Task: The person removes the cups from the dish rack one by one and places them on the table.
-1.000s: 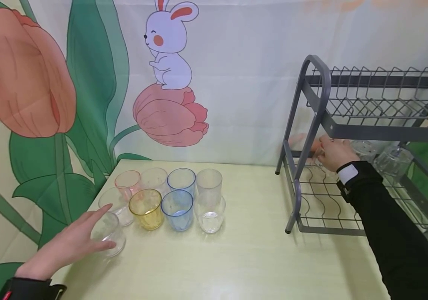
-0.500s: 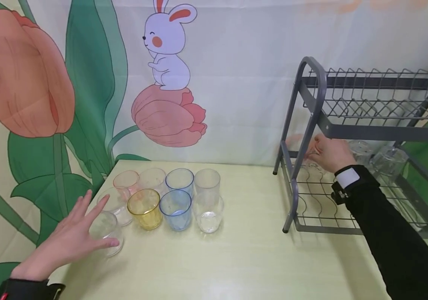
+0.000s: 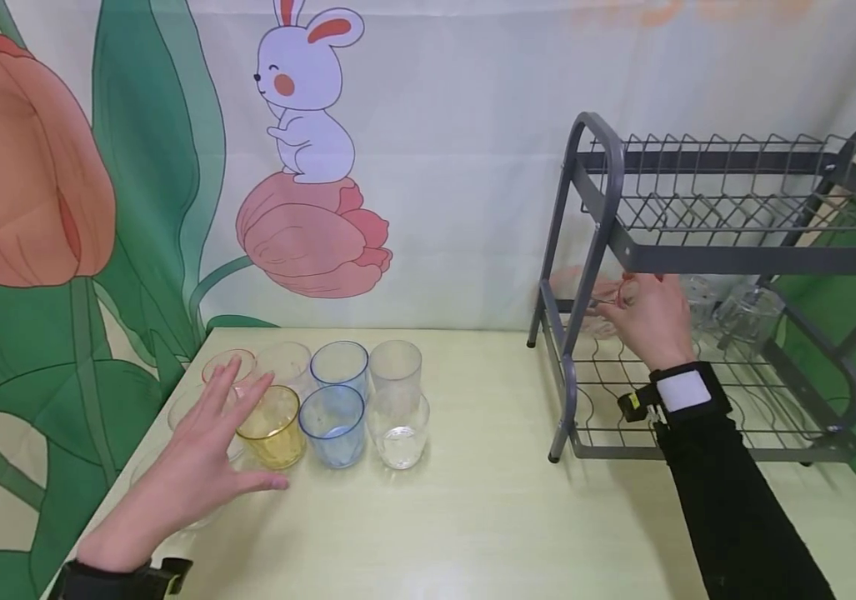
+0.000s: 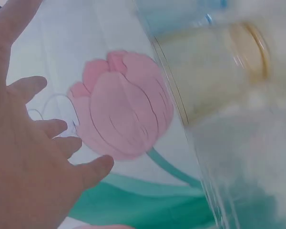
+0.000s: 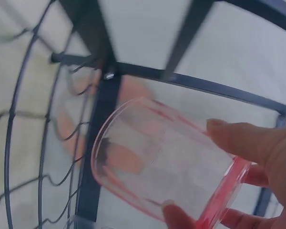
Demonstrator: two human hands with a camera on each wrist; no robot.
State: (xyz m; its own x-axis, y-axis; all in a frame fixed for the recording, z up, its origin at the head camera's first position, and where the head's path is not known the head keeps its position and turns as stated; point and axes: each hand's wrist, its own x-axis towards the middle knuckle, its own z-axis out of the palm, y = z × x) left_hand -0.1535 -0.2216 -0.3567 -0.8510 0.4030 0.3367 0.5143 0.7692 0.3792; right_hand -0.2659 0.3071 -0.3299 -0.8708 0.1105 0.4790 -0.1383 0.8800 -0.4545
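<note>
My right hand (image 3: pixel 653 321) reaches into the lower tier of the grey rack. In the right wrist view its thumb and fingers grip a transparent pink-tinted glass (image 5: pixel 167 162) by the thicker pink end, tipped sideways. My left hand (image 3: pixel 195 467) hovers over the left end of the glasses, fingers spread and holding nothing. It partly covers clear glasses at the table's left edge. Beside it stand a yellow glass (image 3: pixel 277 433), a blue glass (image 3: pixel 333 425) and a clear glass (image 3: pixel 400 437). Behind them are a pink-rimmed glass (image 3: pixel 228 364), another blue glass (image 3: pixel 339 362) and a taller clear glass (image 3: pixel 395 367).
The two-tier wire rack (image 3: pixel 743 258) stands on the right of the pale table (image 3: pixel 473 517). Clear glasses (image 3: pixel 750 312) sit on its lower tier, right of my hand. Its upper tier hangs just above that hand. A printed cloth (image 3: pixel 473 167) covers the wall behind.
My left hand has drawn off the front-left clear glass and moved up and right, fingers spreading. The right hand stays in the rack and has turned the pink glass. The head view has swung slightly right.
</note>
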